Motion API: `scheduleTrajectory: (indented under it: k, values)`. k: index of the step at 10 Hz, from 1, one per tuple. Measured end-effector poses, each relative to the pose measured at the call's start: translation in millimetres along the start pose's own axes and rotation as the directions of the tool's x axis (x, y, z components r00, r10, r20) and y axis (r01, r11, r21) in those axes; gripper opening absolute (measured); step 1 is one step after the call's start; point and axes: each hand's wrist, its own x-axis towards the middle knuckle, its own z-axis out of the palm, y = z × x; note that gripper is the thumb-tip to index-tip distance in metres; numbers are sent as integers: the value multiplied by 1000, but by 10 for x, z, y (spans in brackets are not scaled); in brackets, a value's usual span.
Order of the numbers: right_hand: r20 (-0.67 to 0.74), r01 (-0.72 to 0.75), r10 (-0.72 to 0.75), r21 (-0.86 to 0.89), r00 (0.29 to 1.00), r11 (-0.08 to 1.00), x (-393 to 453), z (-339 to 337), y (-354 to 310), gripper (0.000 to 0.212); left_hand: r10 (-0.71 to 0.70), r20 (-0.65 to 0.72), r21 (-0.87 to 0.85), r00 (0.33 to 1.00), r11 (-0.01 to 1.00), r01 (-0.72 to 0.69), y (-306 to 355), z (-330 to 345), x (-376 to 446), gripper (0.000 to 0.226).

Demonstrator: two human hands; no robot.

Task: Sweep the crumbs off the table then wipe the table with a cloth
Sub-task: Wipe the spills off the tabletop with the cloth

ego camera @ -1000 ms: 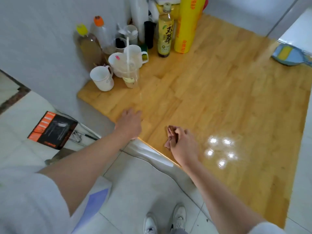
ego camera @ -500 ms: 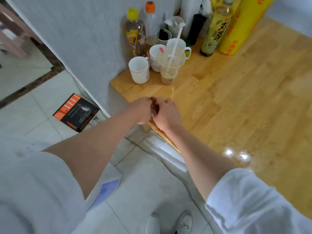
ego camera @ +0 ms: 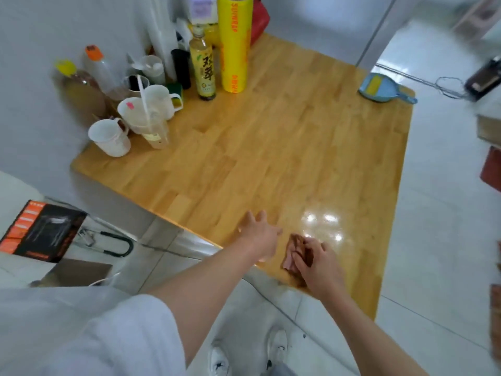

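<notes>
A brown cloth (ego camera: 294,252) lies bunched on the wooden table (ego camera: 271,147) close to its near edge. My right hand (ego camera: 317,264) is closed on the cloth and presses it against the wood. My left hand (ego camera: 259,233) rests flat just to the left of it, fingers spread, holding nothing. A blue dustpan with a yellow brush (ego camera: 382,88) sits at the far right corner of the table. I see no crumbs on the wood.
Bottles, white cups (ego camera: 109,137), a plastic drink cup with a straw (ego camera: 147,123) and a yellow cling-film roll (ego camera: 234,44) crowd the far left corner by the wall. An orange-and-black box (ego camera: 38,230) and a U-lock lie on the floor at left.
My hands have parted from the table's left corner and moved right along the near edge. The cloth has stayed in my right hand; my left hand has opened flat.
</notes>
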Motion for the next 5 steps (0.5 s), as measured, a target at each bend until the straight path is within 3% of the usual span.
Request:
scheduleTrajectory:
  k: [2, 3, 4, 5]
  values:
    - [6, -137, 137, -24, 991, 990, -322, -417, 848, 49, -80, -165, -106, 983, 992, 63, 420, 296, -45, 55]
    - [32, -115, 117, -58, 993, 992, -312, -468, 906, 50, -131, -231, -139, 964, 985, 100, 538, 420, -73, 59]
    - [78, -68, 70, -33, 994, 997, -337, -579, 935, 43, -158, -213, -160, 964, 979, 125, 796, 518, -153, 61]
    - [229, 109, -76, -138, 971, 984, -176, -918, 868, 34, -225, -186, -184, 956, 964, 191, 989, 413, -326, 62]
